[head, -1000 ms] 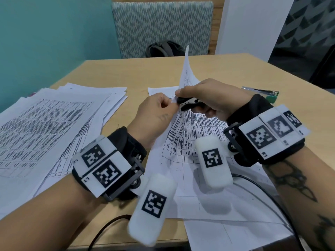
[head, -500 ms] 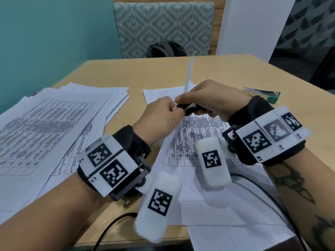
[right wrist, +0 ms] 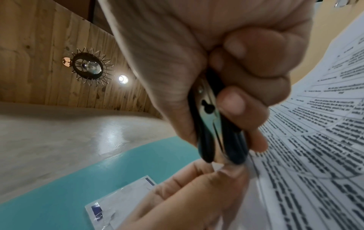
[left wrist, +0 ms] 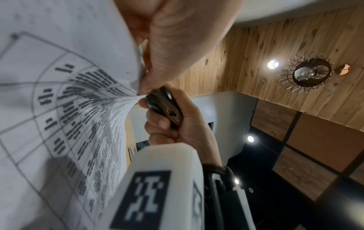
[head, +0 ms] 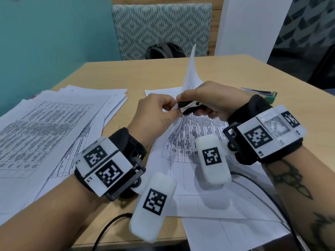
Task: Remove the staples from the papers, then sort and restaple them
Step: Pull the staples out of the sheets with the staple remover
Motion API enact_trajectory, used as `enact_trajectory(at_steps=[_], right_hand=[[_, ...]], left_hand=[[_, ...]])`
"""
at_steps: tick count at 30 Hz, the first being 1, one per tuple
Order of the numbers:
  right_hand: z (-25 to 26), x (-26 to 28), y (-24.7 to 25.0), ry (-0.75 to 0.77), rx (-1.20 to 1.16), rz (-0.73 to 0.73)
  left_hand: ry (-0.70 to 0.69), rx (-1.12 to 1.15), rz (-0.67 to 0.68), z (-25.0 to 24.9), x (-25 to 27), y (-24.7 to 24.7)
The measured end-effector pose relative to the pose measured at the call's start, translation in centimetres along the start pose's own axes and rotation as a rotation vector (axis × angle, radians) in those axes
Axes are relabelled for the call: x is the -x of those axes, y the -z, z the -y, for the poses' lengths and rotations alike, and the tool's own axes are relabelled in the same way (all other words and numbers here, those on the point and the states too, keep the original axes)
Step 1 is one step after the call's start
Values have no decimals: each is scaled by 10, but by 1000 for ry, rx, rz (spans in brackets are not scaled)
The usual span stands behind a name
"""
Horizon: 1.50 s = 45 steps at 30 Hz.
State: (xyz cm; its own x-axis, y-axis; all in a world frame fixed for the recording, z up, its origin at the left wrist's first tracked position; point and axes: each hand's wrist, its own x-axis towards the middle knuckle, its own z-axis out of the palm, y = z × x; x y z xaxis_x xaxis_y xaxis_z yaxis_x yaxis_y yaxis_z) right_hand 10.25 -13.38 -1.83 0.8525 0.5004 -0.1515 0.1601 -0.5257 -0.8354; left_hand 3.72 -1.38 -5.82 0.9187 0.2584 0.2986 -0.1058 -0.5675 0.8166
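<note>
Wooden table (head: 226,73): one loose paper pile (head: 45,134) at left edge, one stapled set (head: 188,142) centre. Left hand (head: 155,116) pinches its raised corner; right hand (head: 213,100) grips one staple remover (head: 188,108) touching that corner.

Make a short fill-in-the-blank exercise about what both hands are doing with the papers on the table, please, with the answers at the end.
1. The right hand grips a black staple ____.
2. The left hand pinches the ____ of the printed sheets.
3. The green stapler lies on the table behind the ____ wrist.
4. The big paper pile lies on the person's ____ side.

Answers: remover; corner; right; left
</note>
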Motion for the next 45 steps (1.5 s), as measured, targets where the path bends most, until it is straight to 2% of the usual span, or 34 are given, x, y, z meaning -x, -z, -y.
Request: enact_trajectory(at_steps=[4, 8, 11, 15, 17, 21, 28, 32, 45], right_hand=[[1, 2, -2, -5, -34, 46], [1, 5, 13, 22, -3, -81], [-7, 6, 34, -8, 109, -205], [-14, 9, 42, -95, 411, -215], [-14, 11, 43, -93, 475, -233], [-13, 8, 42, 36, 279, -324], [-5, 3, 19, 152, -37, -88], [-3, -1, 12, 169, -61, -42], [-5, 0, 5, 237, -67, -105]], left_hand=[[51, -32, -60, 5, -5, 2], [157, 43, -13, 12, -7, 10], [262, 120, 34, 14, -7, 13], [329, 263, 78, 11, -9, 15], [335, 300, 94, 8, -7, 16], [366, 383, 130, 2, -5, 14], [359, 556, 197, -10, 0, 8], [322, 580, 165, -11, 2, 8], [309, 549, 116, -13, 4, 7]])
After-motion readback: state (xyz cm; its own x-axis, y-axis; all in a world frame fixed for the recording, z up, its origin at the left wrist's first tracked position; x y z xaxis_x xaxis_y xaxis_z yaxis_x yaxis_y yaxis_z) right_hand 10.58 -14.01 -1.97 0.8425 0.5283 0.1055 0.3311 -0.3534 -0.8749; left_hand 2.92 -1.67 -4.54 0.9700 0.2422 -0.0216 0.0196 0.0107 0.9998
